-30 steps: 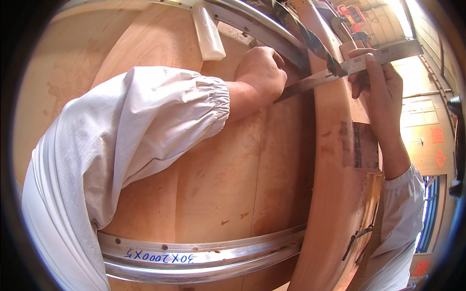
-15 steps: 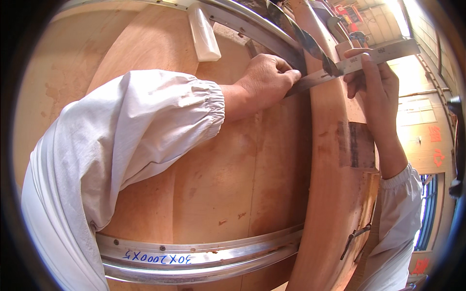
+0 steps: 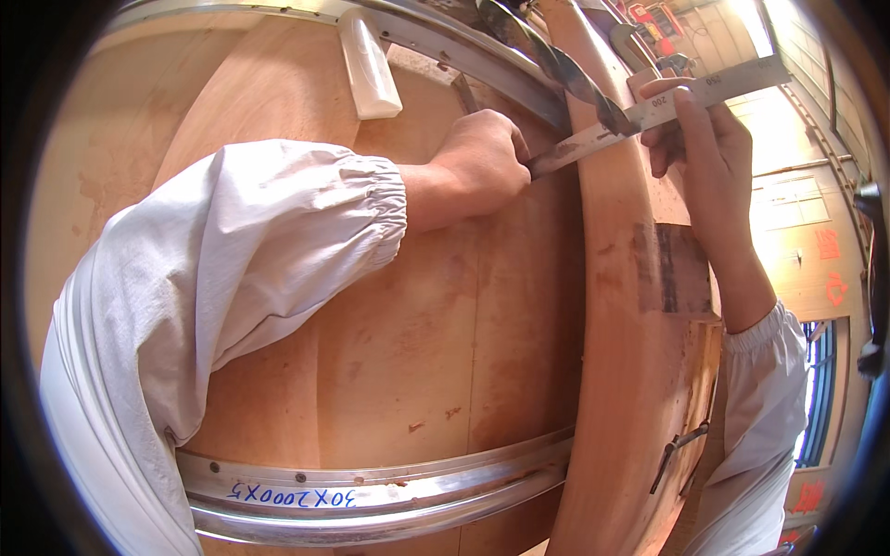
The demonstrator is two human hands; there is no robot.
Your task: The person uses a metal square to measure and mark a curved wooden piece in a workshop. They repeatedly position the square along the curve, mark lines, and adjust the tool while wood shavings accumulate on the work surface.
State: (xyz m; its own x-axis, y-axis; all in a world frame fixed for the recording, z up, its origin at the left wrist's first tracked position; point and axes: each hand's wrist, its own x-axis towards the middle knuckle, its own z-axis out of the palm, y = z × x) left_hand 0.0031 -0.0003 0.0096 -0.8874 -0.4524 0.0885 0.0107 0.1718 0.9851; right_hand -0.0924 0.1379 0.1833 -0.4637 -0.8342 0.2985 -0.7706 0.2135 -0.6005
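A steel ruler (image 3: 742,82) lies slantwise across a long curved wooden beam (image 3: 619,371), its far end sticking out to the upper right. My left hand (image 3: 482,165) is closed at the ruler's lower left end, fingertips partly hidden. Beyond the beam, my right hand (image 3: 712,176) grips the ruler between thumb and fingers. A large spiral drill bit (image 3: 565,76) comes down from the top, its tip at the ruler's edge above the beam. A dark square patch (image 3: 686,269) marks the beam's side near my right wrist.
Metal rails (image 3: 371,505) with blue handwriting cross the wooden panel (image 3: 399,371) at the bottom. A whitish translucent block (image 3: 369,69) lies by the upper rail (image 3: 464,60). A black T-shaped handle (image 3: 679,449) juts from the beam's right side. Red equipment (image 3: 656,26) stands far right.
The whole view has shifted slightly, with most things a little further left. My left hand has drawn a little left along with the ruler; both hands keep their hold.
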